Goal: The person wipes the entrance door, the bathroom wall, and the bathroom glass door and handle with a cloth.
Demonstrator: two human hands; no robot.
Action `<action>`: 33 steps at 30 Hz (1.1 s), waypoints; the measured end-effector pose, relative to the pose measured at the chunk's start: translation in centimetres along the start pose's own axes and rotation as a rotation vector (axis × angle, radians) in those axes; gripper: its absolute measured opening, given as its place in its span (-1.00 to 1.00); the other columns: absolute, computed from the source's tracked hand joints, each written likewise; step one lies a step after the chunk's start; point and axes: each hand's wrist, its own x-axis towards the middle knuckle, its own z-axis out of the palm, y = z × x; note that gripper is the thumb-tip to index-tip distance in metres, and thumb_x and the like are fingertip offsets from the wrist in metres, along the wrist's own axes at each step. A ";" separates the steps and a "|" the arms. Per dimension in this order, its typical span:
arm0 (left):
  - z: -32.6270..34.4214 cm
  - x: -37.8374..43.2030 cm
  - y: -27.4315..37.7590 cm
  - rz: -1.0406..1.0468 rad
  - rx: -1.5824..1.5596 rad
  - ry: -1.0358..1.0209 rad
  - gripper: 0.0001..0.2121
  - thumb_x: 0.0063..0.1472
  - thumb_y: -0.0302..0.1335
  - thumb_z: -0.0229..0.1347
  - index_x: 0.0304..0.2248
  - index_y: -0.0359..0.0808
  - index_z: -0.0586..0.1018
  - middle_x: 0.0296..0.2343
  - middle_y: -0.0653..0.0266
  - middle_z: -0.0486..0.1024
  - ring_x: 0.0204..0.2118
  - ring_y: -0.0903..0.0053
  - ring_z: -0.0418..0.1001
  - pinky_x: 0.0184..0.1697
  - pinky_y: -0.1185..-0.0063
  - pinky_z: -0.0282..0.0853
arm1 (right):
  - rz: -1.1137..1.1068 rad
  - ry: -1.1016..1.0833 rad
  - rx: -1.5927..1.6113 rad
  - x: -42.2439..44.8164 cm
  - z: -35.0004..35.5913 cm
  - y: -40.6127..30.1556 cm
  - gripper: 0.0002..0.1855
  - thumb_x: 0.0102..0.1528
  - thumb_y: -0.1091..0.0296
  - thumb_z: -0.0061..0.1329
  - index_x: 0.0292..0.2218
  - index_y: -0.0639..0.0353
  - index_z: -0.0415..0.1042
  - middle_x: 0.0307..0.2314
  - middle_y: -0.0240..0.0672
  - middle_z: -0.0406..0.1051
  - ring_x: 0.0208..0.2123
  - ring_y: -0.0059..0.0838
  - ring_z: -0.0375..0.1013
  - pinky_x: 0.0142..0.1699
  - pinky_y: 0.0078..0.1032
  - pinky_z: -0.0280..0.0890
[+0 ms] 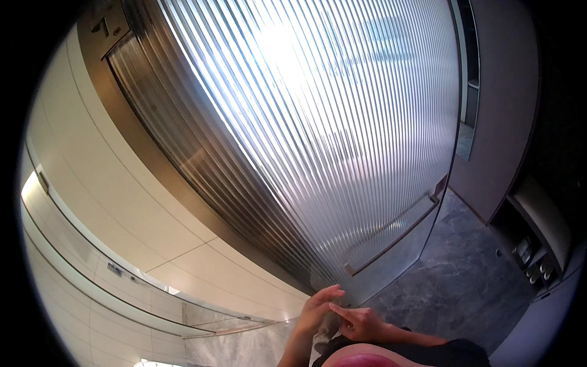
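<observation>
Low in the view, my left hand (318,308) is raised with its fingers extended, and nothing shows in it. Close beside it is my right hand (361,323), its index finger stretched toward the left hand and the other fingers curled. Whether that fingertip touches the left hand is unclear. No object is visible in the right hand. Beyond both hands stands a ribbed glass door (348,137) with a long metal pull handle (394,238); neither hand is on it. Between and below the hands, a greyish shape is too blurred to name.
A bronze-coloured frame (151,151) and pale wall panels (174,220) run along the left. Dark marbled floor (463,270) lies right of the glass. At far right, a low cabinet (541,225) has shoes (539,270) on its open shelves. Another glass panel (114,280) stands lower left.
</observation>
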 end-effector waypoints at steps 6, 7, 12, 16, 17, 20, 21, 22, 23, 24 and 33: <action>0.0 -0.2 0.2 0.031 0.085 0.013 -0.50 0.09 -0.72 -0.03 0.07 -0.34 0.35 -0.05 0.20 0.43 0.02 0.52 0.34 0.09 0.56 0.20 | 0.203 -0.035 0.008 -0.6 -0.3 0.8 -0.25 -0.08 0.51 0.04 0.16 0.15 0.12 -0.58 -0.24 0.42 -0.59 -0.30 0.46 -0.43 -0.43 0.38; 0.2 -0.2 0.3 0.066 0.079 -0.011 -0.48 0.09 -0.71 -0.01 0.09 -0.36 0.30 -0.04 0.15 0.42 0.02 0.47 0.34 0.10 0.55 0.20 | 0.195 -0.041 0.020 -0.6 -0.2 1.0 -0.25 -0.08 0.51 0.04 0.16 0.15 0.12 -0.58 -0.24 0.42 -0.59 -0.30 0.46 -0.43 -0.43 0.38; 1.4 -0.8 1.8 0.095 0.066 -0.162 -0.32 0.13 -0.71 0.02 0.22 -0.25 0.05 0.12 0.14 0.21 -0.02 0.55 0.34 -0.06 0.64 0.29 | 0.191 0.120 0.328 -0.4 0.8 2.3 -0.31 0.01 0.44 0.10 0.13 0.23 0.11 -0.32 -0.13 0.44 -0.31 -0.37 0.48 -0.19 -0.41 0.36; 1.6 -0.6 2.9 0.045 0.217 -0.242 -0.21 0.14 -0.68 0.09 0.26 -0.13 -0.07 0.23 0.15 -0.02 -0.26 0.71 0.41 -0.34 0.75 0.33 | 0.248 0.139 0.419 -0.8 0.5 3.5 -0.32 -0.01 0.43 0.13 0.11 0.22 0.14 -0.21 -0.14 0.40 -0.21 -0.40 0.44 -0.11 -0.44 0.32; 1.5 -0.4 2.9 0.063 0.226 -0.256 -0.21 0.14 -0.68 0.09 0.26 -0.13 -0.07 0.23 0.15 -0.02 -0.26 0.71 0.41 -0.34 0.75 0.33 | 0.311 0.053 0.403 -0.9 0.2 3.9 -0.40 -0.01 0.45 0.13 0.05 0.22 0.23 -0.25 -0.17 0.42 -0.25 -0.42 0.44 -0.14 -0.47 0.32; 1.2 0.0 2.0 -0.158 0.615 -0.084 -0.20 0.07 -0.58 0.21 0.23 -0.19 0.01 0.02 0.19 0.33 -0.34 0.70 0.42 -0.35 0.72 0.35 | 0.351 -0.027 0.398 -0.9 -0.6 5.3 -0.58 -0.04 0.49 0.13 -0.10 0.23 0.38 -0.30 -0.22 0.45 -0.30 -0.44 0.44 -0.18 -0.50 0.32; 1.0 0.1 1.5 -0.144 0.621 -0.061 -0.21 0.05 -0.55 0.25 0.21 -0.21 0.06 -0.07 0.20 0.45 -0.35 0.68 0.44 -0.33 0.70 0.36 | 0.299 -0.002 0.364 -0.8 -0.9 5.8 -0.67 -0.05 0.51 0.12 -0.19 0.23 0.45 -0.32 -0.24 0.46 -0.31 -0.45 0.44 -0.20 -0.51 0.32; 0.9 1.0 1.0 0.097 0.797 -0.069 -0.29 0.04 -0.54 0.26 0.16 -0.25 0.16 -0.17 0.21 0.50 -0.32 0.61 0.47 -0.26 0.65 0.38 | 0.320 0.041 0.321 -0.6 -1.2 6.3 -0.80 -0.04 0.55 0.08 -0.29 0.24 0.48 -0.37 -0.26 0.48 -0.34 -0.48 0.45 -0.23 -0.50 0.32; 0.8 1.6 0.4 0.321 0.984 -0.068 -0.36 0.02 -0.53 0.27 0.10 -0.28 0.27 -0.28 0.22 0.56 -0.29 0.54 0.49 -0.19 0.60 0.39 | 0.345 0.019 0.366 -0.3 -1.5 6.9 -0.80 -0.04 0.55 0.08 -0.29 0.24 0.48 -0.37 -0.26 0.48 -0.34 -0.48 0.45 -0.23 -0.50 0.32; 0.7 2.4 0.0 0.259 0.945 -0.034 -0.58 0.02 -0.54 0.25 -0.08 -0.33 0.46 -0.29 0.20 0.55 -0.23 0.46 0.51 -0.09 0.54 0.37 | 0.308 0.067 0.290 0.1 -1.8 7.5 -0.80 -0.04 0.54 0.08 -0.30 0.24 0.48 -0.39 -0.26 0.47 -0.36 -0.43 0.45 -0.24 -0.48 0.32; 2.4 10.8 -1.9 0.605 0.915 0.225 -0.85 0.07 -0.52 0.14 -0.32 -0.29 0.55 -0.43 0.18 0.51 -0.35 0.26 0.49 -0.30 0.47 0.38 | 0.232 0.035 -0.107 6.4 -5.7 13.7 -0.84 -0.07 0.45 0.04 -0.36 0.18 0.52 -0.47 -0.15 0.47 -0.40 -0.17 0.48 -0.29 -0.38 0.35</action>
